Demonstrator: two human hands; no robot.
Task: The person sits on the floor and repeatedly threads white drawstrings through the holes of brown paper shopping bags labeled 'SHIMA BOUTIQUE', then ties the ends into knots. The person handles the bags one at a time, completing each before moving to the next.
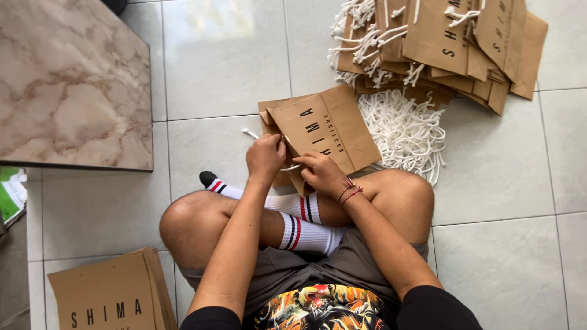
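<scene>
I sit cross-legged on a tiled floor. A flat brown paper bag (333, 125) with dark print lies over my shins. My left hand (265, 156) pinches a white cord (249, 132) at the bag's left edge. My right hand (319, 171) grips the bag's near edge, where a bit of the same cord shows between my two hands. Red thread bracelets circle my right wrist.
A loose pile of white cords (405, 131) lies right of the bag. Several brown bags with cord handles (440, 43) are stacked at the top right. A stack of flat brown bags (113, 296) sits at the bottom left. A marble-patterned slab (70, 79) fills the upper left.
</scene>
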